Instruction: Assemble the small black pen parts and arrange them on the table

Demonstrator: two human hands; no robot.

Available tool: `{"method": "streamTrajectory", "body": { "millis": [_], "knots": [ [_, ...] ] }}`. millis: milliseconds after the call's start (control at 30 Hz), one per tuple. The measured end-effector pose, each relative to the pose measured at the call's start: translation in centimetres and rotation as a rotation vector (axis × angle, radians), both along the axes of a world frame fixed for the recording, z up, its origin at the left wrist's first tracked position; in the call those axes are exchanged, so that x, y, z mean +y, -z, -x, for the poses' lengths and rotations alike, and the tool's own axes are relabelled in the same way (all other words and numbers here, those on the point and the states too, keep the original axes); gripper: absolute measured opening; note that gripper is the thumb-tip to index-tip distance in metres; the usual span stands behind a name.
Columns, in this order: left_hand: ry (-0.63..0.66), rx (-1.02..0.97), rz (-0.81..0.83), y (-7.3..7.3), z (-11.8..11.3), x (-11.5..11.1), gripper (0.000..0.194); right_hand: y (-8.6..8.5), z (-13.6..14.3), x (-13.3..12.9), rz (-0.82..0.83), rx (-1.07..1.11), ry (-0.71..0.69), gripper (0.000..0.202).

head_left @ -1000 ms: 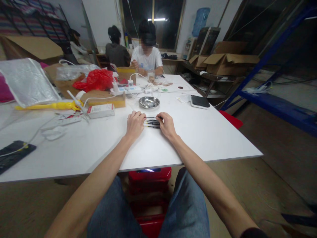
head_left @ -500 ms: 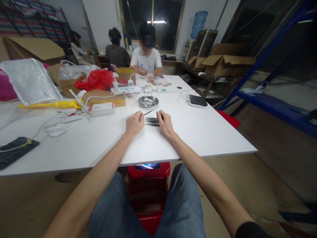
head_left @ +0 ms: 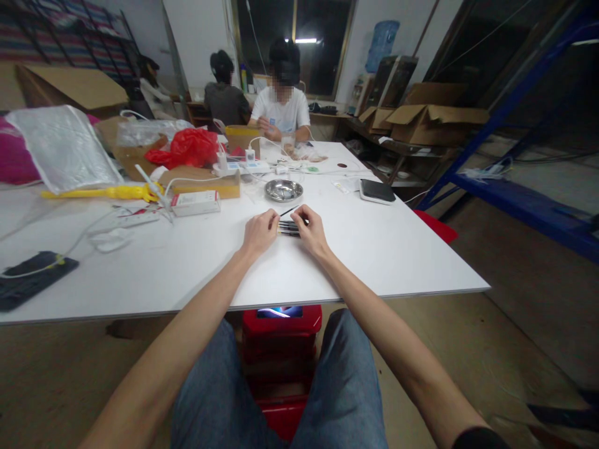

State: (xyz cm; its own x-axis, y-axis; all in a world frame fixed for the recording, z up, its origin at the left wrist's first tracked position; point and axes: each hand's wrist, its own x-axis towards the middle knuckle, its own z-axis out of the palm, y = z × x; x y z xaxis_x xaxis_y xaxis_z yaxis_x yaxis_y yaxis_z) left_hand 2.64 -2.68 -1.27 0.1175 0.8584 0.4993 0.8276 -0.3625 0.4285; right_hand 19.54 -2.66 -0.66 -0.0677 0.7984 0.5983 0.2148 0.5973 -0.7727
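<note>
On the white table my left hand (head_left: 261, 232) is closed, its fingertips at the near end of a thin black stick (head_left: 289, 211) that slants up to the right. My right hand (head_left: 311, 231) is curled beside it, thumb and index finger drawn together in a pinch; what lies between them is too small to make out. In the gap between both hands, several slim black pen-like sticks (head_left: 289, 228) lie side by side, their right ends partly hidden by my right hand. A round shiny metal dish (head_left: 284, 198) stands just beyond, with small things in it.
Left are a white-and-red box (head_left: 195, 203), a yellow tool (head_left: 112, 193), a red plastic bag (head_left: 189, 148) and a black power strip (head_left: 32, 280). A black-and-white device (head_left: 377, 191) lies right. Across the table sits a person in a white shirt (head_left: 281, 115).
The view has shifted slightly. My hands have come a little closer together, and my right thumb and index finger have changed their pose. The person opposite has raised a hand.
</note>
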Motion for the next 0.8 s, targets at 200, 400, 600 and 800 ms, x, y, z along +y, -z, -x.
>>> {"method": "streamTrajectory", "body": {
  "millis": [200,400,600,800],
  "knots": [
    [0.007,-0.031,0.015,-0.2,-0.1,-0.1,0.026,0.1,0.0,-0.1,0.08,0.034,-0.022,0.051],
    [0.035,-0.065,0.007,-0.3,-0.3,-0.3,0.026,0.3,-0.1,0.0,0.052,0.124,-0.006,0.044],
    [0.123,-0.139,0.012,-0.2,-0.5,-0.4,0.022,-0.9,0.0,-0.7,-0.024,0.049,0.009,0.039],
    [0.206,-0.299,0.023,-0.4,-2.1,-1.0,0.022,-0.6,-0.3,-0.5,-0.018,0.096,0.019,0.03]
  ]
}}
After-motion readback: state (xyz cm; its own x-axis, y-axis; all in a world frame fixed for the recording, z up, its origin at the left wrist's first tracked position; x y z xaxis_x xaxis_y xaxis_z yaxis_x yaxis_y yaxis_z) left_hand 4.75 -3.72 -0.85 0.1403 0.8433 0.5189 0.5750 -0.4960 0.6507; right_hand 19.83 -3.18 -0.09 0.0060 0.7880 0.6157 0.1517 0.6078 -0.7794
